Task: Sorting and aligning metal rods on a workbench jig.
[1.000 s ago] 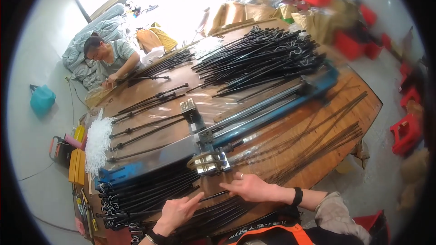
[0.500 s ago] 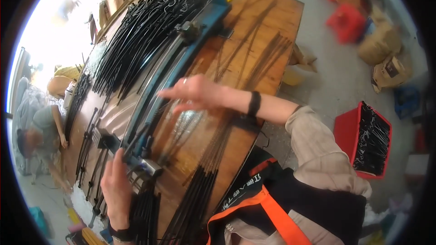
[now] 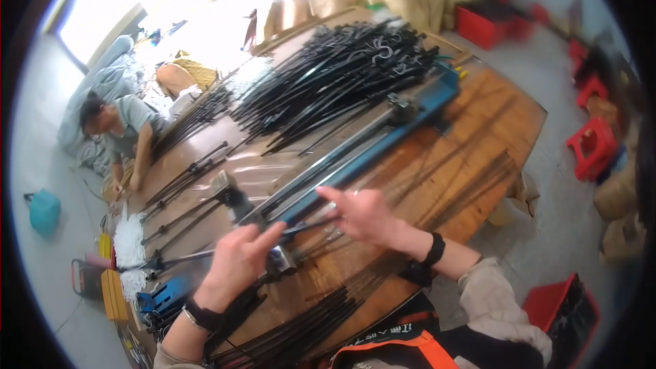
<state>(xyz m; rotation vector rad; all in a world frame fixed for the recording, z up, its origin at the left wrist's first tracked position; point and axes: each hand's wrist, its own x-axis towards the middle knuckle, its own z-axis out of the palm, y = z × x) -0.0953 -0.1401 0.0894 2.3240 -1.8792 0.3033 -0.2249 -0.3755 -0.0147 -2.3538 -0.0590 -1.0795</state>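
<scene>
My left hand [image 3: 238, 261] curls over the near end of the long blue metal jig [image 3: 369, 171], its index finger stretched along it. What its curled fingers hold is hidden. Right of it, my right hand [image 3: 369, 217] is closed with the index finger pointing out. A thin dark rod [image 3: 309, 225] runs between the two hands, and the right fingers grip its end. A metal clamp block [image 3: 279, 262] sits beside my left wrist. Beyond the jig lies a big heap of black rods with hooked ends [image 3: 335, 78].
Several thin rods [image 3: 321, 321] lie on the near side of the wooden table [image 3: 506, 106]. At the left, a co-worker [image 3: 133, 123] leans over the table's edge. A red bin [image 3: 564, 314] stands at the lower right, and a red stool [image 3: 593, 147] farther off.
The view has swung, so the table appears shifted right. My right hand has come down nearer my left hand and now grips the rod. My left hand has moved onto the jig's near end.
</scene>
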